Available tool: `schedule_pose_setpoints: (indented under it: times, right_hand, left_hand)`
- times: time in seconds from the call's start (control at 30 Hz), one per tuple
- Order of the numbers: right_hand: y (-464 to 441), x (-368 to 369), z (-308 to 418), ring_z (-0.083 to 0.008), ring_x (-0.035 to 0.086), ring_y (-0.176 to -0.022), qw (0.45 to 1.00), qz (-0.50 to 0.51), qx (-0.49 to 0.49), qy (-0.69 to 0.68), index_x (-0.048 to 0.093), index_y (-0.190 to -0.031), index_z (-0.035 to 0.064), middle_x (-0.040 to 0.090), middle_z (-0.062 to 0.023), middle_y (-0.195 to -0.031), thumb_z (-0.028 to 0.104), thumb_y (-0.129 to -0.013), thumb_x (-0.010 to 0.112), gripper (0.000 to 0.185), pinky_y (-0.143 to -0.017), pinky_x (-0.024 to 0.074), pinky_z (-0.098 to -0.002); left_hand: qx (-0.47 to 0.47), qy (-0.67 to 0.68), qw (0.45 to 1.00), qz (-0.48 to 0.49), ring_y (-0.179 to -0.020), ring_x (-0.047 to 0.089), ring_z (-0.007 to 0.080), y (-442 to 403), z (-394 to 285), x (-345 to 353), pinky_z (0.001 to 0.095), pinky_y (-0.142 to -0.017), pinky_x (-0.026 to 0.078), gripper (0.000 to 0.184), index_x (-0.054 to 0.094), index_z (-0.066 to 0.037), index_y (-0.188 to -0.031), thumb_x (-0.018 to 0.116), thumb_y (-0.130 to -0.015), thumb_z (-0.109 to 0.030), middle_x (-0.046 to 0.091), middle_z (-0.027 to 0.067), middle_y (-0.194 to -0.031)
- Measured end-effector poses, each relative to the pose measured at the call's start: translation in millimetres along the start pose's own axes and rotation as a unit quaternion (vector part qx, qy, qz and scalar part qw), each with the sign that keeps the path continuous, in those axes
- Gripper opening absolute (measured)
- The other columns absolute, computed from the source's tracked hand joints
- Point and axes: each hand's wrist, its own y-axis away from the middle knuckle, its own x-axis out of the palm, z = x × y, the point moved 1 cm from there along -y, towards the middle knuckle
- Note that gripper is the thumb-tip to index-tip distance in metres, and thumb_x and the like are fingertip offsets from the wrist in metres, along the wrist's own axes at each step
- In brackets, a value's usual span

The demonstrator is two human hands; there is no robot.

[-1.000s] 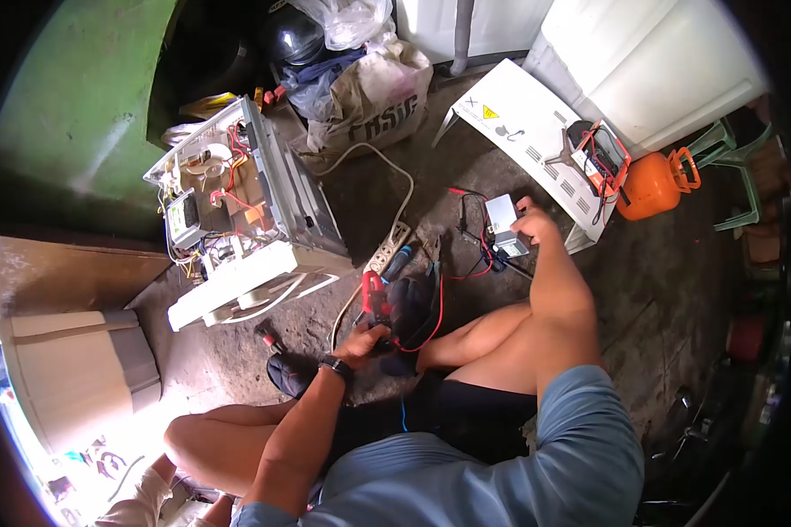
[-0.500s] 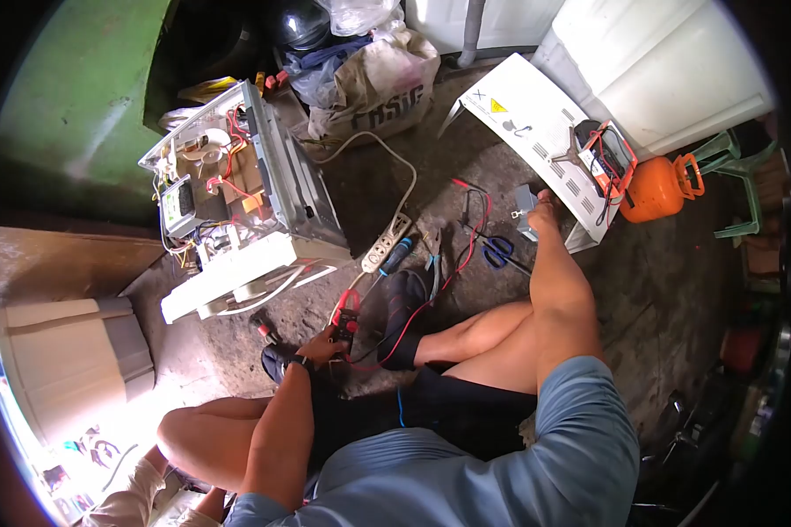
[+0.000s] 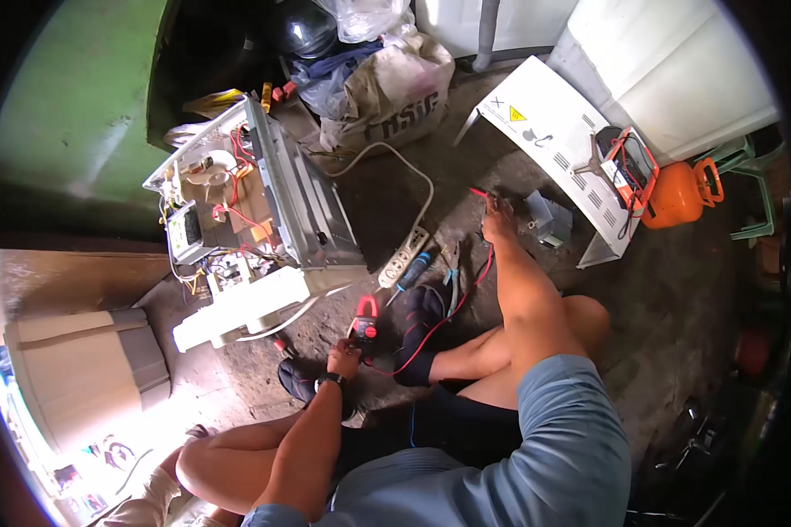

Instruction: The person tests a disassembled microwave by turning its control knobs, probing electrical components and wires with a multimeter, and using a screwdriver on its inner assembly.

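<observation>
My left hand (image 3: 344, 358) is closed on the lower end of a red and black clamp meter (image 3: 366, 328), with its jaw pointing away from me. My right hand (image 3: 499, 218) pinches a red test probe (image 3: 477, 191) above the floor. The red lead (image 3: 439, 328) runs from the meter toward that hand. Just right of the hand, a grey metal box (image 3: 549, 220) rests on the floor. Pliers (image 3: 453, 276), a blue-handled screwdriver (image 3: 415, 272) and a white power strip (image 3: 403, 257) lie between my hands.
An opened microwave oven (image 3: 237, 220) with exposed wiring stands at left. A white metal cover (image 3: 562, 140) at right carries an orange tool tray (image 3: 628, 171). Behind it are an orange gas cylinder (image 3: 677, 198) and a green stool (image 3: 756, 189). A printed sack (image 3: 400, 92) sits at the back.
My right hand has left the grey box, moved left and now holds the red probe. The box looks turned. My left hand has slid down the meter, showing more of its face.
</observation>
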Motion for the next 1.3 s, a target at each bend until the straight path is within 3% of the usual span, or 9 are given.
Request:
schedule_pose_setpoints:
  times: [0.2,0.27,0.33,0.57,0.83,0.93,1.07,1.23,1.3]
  right_hand:
    - [15,-30,-3,-0.0318,0.045,-0.13,0.996,0.065,0.067,-0.01,0.05,-0.135,0.0196,0.046,-0.0086,-0.137,0.027,-0.086,0.074,0.056,-0.101,0.0456,-0.0528]
    - [8,-10,-9,-0.0319,0.047,-0.128,0.998,0.012,0.061,-0.027,0.054,-0.131,0.02,0.048,-0.0083,-0.134,0.029,-0.091,0.068,0.044,-0.1,0.0463,-0.0517]
    - [18,-23,-8,-0.0282,0.048,-0.127,0.992,0.038,0.108,-0.047,0.061,-0.125,0.0194,0.05,-0.0077,-0.134,0.025,-0.102,0.047,0.027,-0.099,0.0482,-0.0476]
    - [7,-20,-5,-0.0349,0.059,-0.122,0.989,0.143,-0.024,0.021,0.054,-0.132,0.0029,0.061,-0.0194,-0.133,0.017,-0.093,0.053,0.042,-0.102,0.0475,-0.046]
    - [27,-33,11,-0.0355,0.06,-0.121,0.977,0.21,0.036,-0.031,0.05,-0.133,-0.0059,0.06,-0.0275,-0.13,0.012,-0.085,0.059,0.052,-0.1,0.0503,-0.0416]
    - [16,40,6,-0.0352,0.058,-0.124,0.983,0.177,0.018,-0.038,0.042,-0.137,-0.0017,0.058,-0.0256,-0.134,0.011,-0.085,0.062,0.057,-0.1,0.0499,-0.0445]
    - [39,-21,16,-0.0347,0.059,-0.123,0.983,0.157,0.053,-0.072,0.039,-0.137,0.006,0.061,-0.0232,-0.129,0.018,-0.089,0.062,0.055,-0.1,0.0495,-0.0464]
    - [19,-11,30,-0.0354,0.064,-0.115,0.982,0.165,0.071,-0.058,0.039,-0.136,0.009,0.064,-0.0219,-0.125,0.025,-0.087,0.068,0.06,-0.096,0.0521,-0.0461]
    - [17,7,23,-0.0361,0.069,-0.104,0.995,0.02,0.065,-0.069,0.048,-0.126,0.0065,0.068,-0.0217,-0.114,0.026,-0.084,0.07,0.051,-0.087,0.0552,-0.0454]
  left_hand:
    - [0.023,0.013,1.0,-0.001,-0.1,0.068,0.0333,26,-30,-11,0.0423,-0.089,0.053,0.043,0.062,-0.003,-0.123,0.068,-0.086,-0.025,0.069,0.0191,-0.108]
    - [0.074,-0.046,0.995,-0.047,-0.104,0.065,0.0345,28,-27,-10,0.0433,-0.092,0.051,0.04,0.063,-0.003,-0.12,0.068,-0.086,-0.025,0.066,0.0211,-0.113]
    - [0.088,-0.047,0.993,-0.067,-0.104,0.063,0.0345,45,-38,-15,0.0436,-0.092,0.051,0.037,0.064,-0.003,-0.117,0.067,-0.087,-0.024,0.064,0.0213,-0.114]
    - [0.208,-0.029,0.973,-0.097,-0.102,0.063,0.0353,70,-88,-9,0.044,-0.091,0.051,0.026,0.065,-0.004,-0.111,0.062,-0.09,-0.019,0.063,0.0206,-0.11]
    - [0.38,0.001,0.925,-0.026,-0.098,0.066,0.0364,126,-154,-14,0.0439,-0.083,0.053,0.027,0.062,-0.004,-0.112,0.065,-0.09,-0.019,0.066,0.0191,-0.107]
    - [0.344,0.01,0.934,0.096,-0.1,0.067,0.0324,182,-179,-50,0.0405,-0.087,0.053,0.033,0.062,-0.004,-0.12,0.064,-0.093,-0.023,0.067,0.0167,-0.109]
    - [0.351,0.024,0.931,0.097,-0.099,0.068,0.0295,206,-177,-74,0.0382,-0.086,0.053,0.033,0.062,-0.003,-0.12,0.064,-0.094,-0.023,0.066,0.0159,-0.108]
    - [0.242,0.067,0.965,0.07,-0.101,0.068,0.0309,186,-169,-58,0.0386,-0.087,0.053,0.031,0.064,-0.003,-0.117,0.063,-0.094,-0.024,0.068,0.0179,-0.11]
    - [0.235,0.081,0.967,0.064,-0.101,0.068,0.0313,189,-170,-49,0.0389,-0.087,0.053,0.031,0.064,-0.003,-0.117,0.063,-0.094,-0.023,0.068,0.0181,-0.108]
